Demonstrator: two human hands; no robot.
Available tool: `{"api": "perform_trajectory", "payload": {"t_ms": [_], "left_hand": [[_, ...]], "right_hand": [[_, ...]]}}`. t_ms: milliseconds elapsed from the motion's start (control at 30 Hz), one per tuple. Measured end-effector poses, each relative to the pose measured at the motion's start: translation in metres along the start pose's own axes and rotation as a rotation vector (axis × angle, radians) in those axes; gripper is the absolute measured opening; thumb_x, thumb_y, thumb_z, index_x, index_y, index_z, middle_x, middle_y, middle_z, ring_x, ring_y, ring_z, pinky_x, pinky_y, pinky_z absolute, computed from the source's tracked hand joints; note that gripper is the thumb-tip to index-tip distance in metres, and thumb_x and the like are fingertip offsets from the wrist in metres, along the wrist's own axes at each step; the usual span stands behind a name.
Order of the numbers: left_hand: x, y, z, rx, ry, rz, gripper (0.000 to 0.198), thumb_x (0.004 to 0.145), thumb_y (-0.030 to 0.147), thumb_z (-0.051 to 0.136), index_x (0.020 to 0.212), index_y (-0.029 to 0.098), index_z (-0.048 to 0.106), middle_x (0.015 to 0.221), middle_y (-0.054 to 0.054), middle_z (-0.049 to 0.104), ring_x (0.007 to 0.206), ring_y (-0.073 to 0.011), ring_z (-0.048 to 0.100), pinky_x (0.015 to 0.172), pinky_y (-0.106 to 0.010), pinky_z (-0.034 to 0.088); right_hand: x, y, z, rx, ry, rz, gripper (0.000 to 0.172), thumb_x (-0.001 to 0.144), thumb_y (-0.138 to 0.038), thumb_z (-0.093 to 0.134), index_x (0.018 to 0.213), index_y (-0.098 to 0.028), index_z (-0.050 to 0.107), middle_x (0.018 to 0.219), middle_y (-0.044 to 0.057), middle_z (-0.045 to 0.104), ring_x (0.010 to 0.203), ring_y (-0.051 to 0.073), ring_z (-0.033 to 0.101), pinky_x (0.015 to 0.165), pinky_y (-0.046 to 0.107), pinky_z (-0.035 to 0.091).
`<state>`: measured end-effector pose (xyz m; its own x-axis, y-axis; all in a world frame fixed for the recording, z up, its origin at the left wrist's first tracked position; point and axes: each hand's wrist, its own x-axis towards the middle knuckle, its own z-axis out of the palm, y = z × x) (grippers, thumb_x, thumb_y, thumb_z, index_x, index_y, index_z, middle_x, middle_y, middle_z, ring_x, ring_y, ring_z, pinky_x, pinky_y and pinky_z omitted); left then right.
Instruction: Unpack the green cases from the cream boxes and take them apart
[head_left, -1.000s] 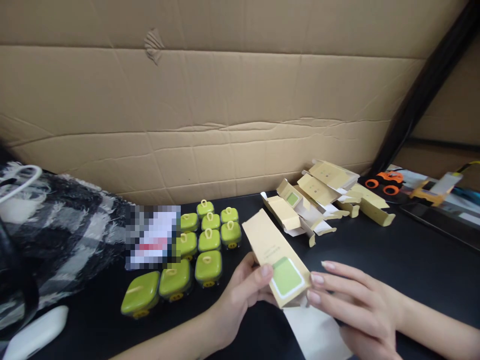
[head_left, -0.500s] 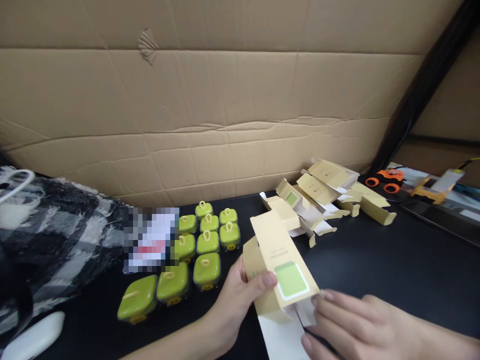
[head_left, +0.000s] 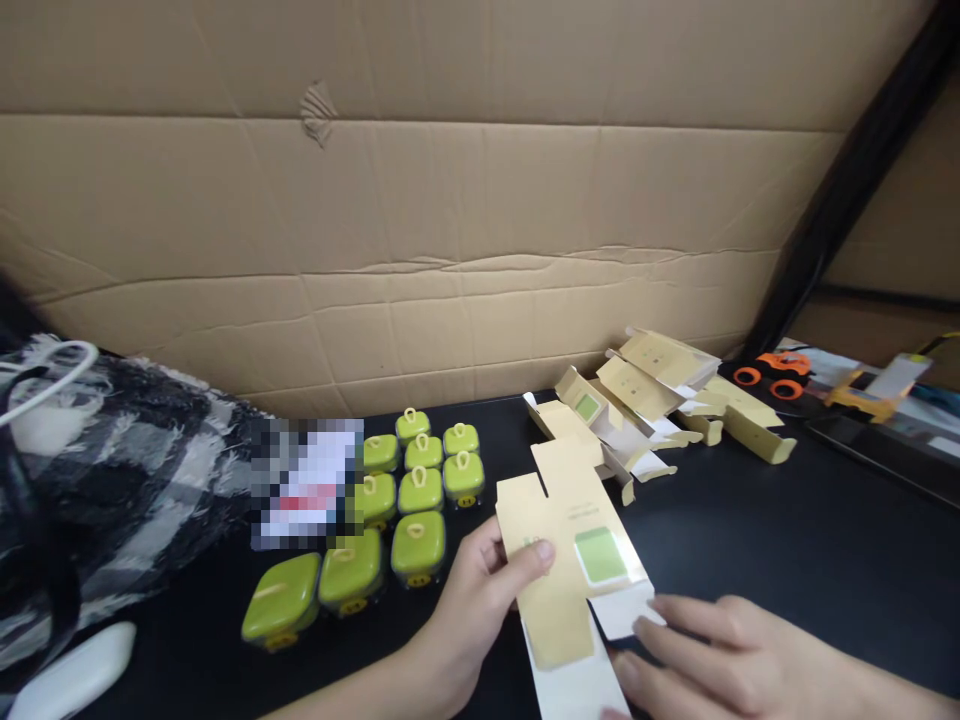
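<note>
Carton (head_left: 561, 595) (1, flaps open) pinched in left hand (head_left: 491, 592); right hand (head_left: 709, 652) half-curled at flap (head_left: 621, 612), grip unclear; 10 green containers (head_left: 418, 545).

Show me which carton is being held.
The front carton, gripped by the left hand, right hand at its white flap; the other cartons lie heaped behind it.

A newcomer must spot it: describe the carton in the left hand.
On the black table, a pile of cartons lies before the cardboard wall. Nearer the camera, the left hand holds a tan carton bearing a green square. Unlike the piled ones, it is in hand.
</note>
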<state>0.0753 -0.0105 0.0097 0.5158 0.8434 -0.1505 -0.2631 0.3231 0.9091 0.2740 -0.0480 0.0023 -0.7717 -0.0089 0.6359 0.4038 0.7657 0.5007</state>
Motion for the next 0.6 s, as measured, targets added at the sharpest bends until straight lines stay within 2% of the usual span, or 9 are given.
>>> {"api": "perform_trajectory", "payload": {"t_ms": [67, 167, 267, 333, 400, 500, 600], "left_hand": [[0.001, -0.001, 0.0, -0.017, -0.011, 0.023, 0.031, 0.077, 0.029, 0.071, 0.104, 0.015, 0.066, 0.105, -0.011, 0.072, 0.101, -0.0271, 0.065, 0.087, -0.036, 0.049], [0.001, -0.003, -0.001, -0.044, -0.034, 0.042, 0.033, 0.077, 0.034, 0.07, 0.104, 0.016, 0.065, 0.104, -0.009, 0.072, 0.094, -0.0217, 0.066, 0.083, -0.032, 0.05], [0.002, -0.009, -0.003, 0.037, -0.108, 0.054, 0.056, 0.071, 0.053, 0.071, 0.109, 0.014, 0.062, 0.092, -0.01, 0.072, 0.075, -0.0174, 0.068, 0.064, -0.026, 0.052], [0.003, -0.013, -0.006, 0.108, -0.184, 0.064, 0.075, 0.066, 0.066, 0.066, 0.117, 0.012, 0.056, 0.081, -0.009, 0.071, 0.059, -0.0148, 0.065, 0.051, -0.023, 0.049], [0.004, -0.017, -0.007, 0.159, -0.222, 0.065, 0.08, 0.069, 0.072, 0.057, 0.12, 0.011, 0.053, 0.073, -0.007, 0.07, 0.052, -0.0126, 0.062, 0.048, -0.022, 0.046], [0.003, -0.017, -0.007, 0.239, -0.246, 0.067, 0.07, 0.074, 0.07, 0.052, 0.11, 0.01, 0.059, 0.069, -0.006, 0.067, 0.05, -0.0101, 0.058, 0.051, -0.021, 0.044], [0.001, -0.016, -0.007, 0.284, -0.281, 0.067, 0.067, 0.074, 0.07, 0.052, 0.1, 0.009, 0.062, 0.067, -0.005, 0.065, 0.048, -0.0088, 0.055, 0.052, -0.022, 0.042]], "right_hand": [[0.006, -0.001, -0.004, -0.061, -0.111, 0.09, 0.037, 0.098, -0.019, 0.034, 0.104, -0.025, 0.07, 0.103, -0.004, 0.07, 0.095, 0.013, 0.061, 0.086, 0.024, 0.047], [0.009, 0.006, -0.01, -0.079, -0.231, 0.11, 0.05, 0.098, -0.013, 0.017, 0.112, -0.014, 0.065, 0.114, 0.005, 0.068, 0.108, 0.019, 0.06, 0.091, 0.032, 0.047], [0.002, 0.027, -0.021, -0.038, -0.215, 0.115, 0.044, 0.098, -0.013, 0.02, 0.12, -0.009, 0.059, 0.122, 0.009, 0.064, 0.121, 0.021, 0.051, 0.098, 0.034, 0.043], [0.001, 0.048, -0.028, -0.07, -0.216, 0.137, 0.039, 0.098, -0.01, 0.026, 0.126, -0.009, 0.053, 0.125, 0.009, 0.061, 0.125, 0.019, 0.047, 0.101, 0.034, 0.04], [0.006, 0.07, -0.03, -0.146, -0.208, 0.136, 0.037, 0.097, -0.007, 0.03, 0.129, -0.009, 0.05, 0.126, 0.01, 0.061, 0.124, 0.017, 0.048, 0.101, 0.034, 0.04], [0.025, 0.097, -0.016, -0.245, -0.277, 0.06, 0.036, 0.098, -0.008, 0.03, 0.127, -0.009, 0.051, 0.123, 0.011, 0.062, 0.115, 0.02, 0.056, 0.094, 0.036, 0.046], [0.046, 0.109, 0.015, -0.257, -0.41, -0.034, 0.034, 0.096, -0.008, 0.032, 0.119, -0.006, 0.057, 0.117, 0.014, 0.065, 0.108, 0.024, 0.06, 0.091, 0.039, 0.048]]}}
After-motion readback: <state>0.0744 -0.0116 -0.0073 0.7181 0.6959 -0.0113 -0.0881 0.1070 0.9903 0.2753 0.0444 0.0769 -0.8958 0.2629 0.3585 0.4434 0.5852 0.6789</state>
